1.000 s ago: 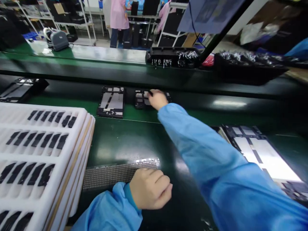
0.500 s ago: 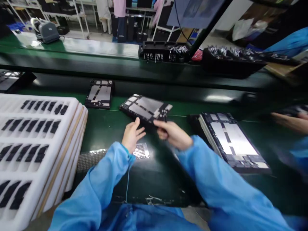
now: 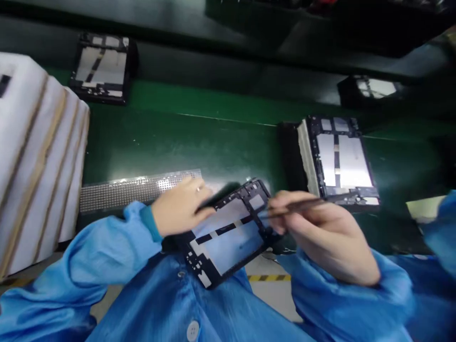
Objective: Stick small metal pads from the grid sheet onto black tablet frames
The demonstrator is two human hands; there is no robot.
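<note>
A black tablet housing with silvery panels and a dark middle strip lies at a slant at the bench's near edge, over my blue gown. My left hand is at its upper left side, thumb apart from the fingers. It reaches over the right end of a sheet of small square pieces and looks slightly blurred. My right hand pinches dark tweezers. Their tip is hard to make out; the fingertips are close above the housing's right end.
Stacked white foam trays stand at the left. A similar tablet housing lies at the back left. A stack of housings is on the right, and another sits behind it. A blue sleeve shows at the right edge.
The view has tipped downward. The tablet housing has come from above the bench to the near edge and turned. My right hand now has tweezers; my left has moved over the sheet's end.
</note>
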